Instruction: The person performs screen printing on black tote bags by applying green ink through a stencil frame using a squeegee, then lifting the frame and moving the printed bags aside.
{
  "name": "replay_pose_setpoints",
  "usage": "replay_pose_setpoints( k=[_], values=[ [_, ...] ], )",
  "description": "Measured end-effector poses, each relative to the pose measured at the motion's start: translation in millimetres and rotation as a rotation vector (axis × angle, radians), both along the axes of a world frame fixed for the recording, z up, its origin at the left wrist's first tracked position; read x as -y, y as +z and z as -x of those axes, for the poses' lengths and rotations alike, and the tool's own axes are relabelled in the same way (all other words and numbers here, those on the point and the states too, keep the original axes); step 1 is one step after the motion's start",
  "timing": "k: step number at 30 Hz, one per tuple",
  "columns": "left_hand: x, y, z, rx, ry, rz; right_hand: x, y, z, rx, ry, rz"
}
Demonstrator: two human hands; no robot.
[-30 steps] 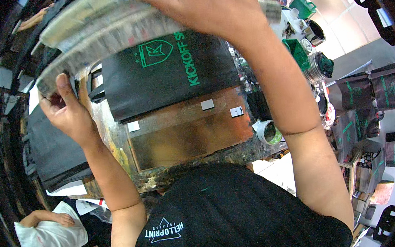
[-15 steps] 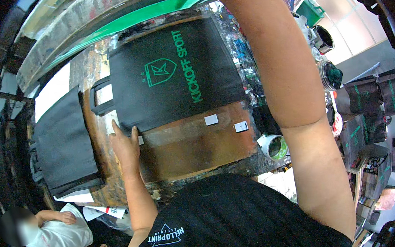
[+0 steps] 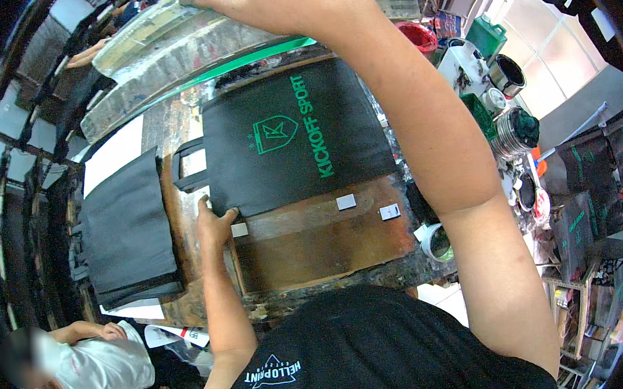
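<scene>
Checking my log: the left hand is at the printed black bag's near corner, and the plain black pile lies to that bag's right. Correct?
Wrong side: the head view shows the plain black pile left of the printed black bag. The left hand is at the bag's near corner.

Above the brown board [image 3: 324, 258] is free room; beyond, the frame [image 3: 166, 68] bars passage.

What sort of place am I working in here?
Probably a screen-printing workshop: a black bag with a green print lies flat, a stained frame stands beyond it, and more dark pieces with green prints are at the right.
</scene>
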State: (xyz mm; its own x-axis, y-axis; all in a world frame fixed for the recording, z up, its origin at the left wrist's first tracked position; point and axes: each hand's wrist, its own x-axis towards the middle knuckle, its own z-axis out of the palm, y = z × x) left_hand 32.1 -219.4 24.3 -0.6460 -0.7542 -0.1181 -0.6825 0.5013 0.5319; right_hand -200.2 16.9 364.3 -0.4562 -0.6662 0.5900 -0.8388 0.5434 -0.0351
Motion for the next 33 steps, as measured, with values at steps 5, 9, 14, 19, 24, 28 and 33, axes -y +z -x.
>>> replay_pose_setpoints(
  k=[5,9,14,19,24,28,33],
  values=[
    [-21.5,-3.1,-3.6,-0.302,-0.033,0.050,-11.0,14.3,-8.2,0.056,-0.039,-0.174],
    [-2.0,37.0,13.2,-0.690,-0.197,0.309,-2.0,14.3,-4.3,0.075,-0.073,-0.176],
    [34.6,108.1,0.9,-0.785,-0.050,-0.006,-0.4,11.5,-6.2,0.096,-0.119,-0.225],
    [93.7,124.3,-96.2,-0.834,0.148,0.026,9.7,6.3,-5.2,0.032,-0.169,-0.277],
    [175.1,113.5,-231.1,-0.777,0.333,-0.036,14.3,-9.3,7.0,-0.028,-0.146,-0.103],
    [218.6,101.8,-326.0,-0.492,0.570,0.131,16.8,-11.1,6.0,-0.030,-0.137,-0.026],
    [196.2,94.4,-332.8,0.078,0.613,0.899,16.5,-7.1,-15.0,-0.102,-0.122,-0.012]
  ],
)
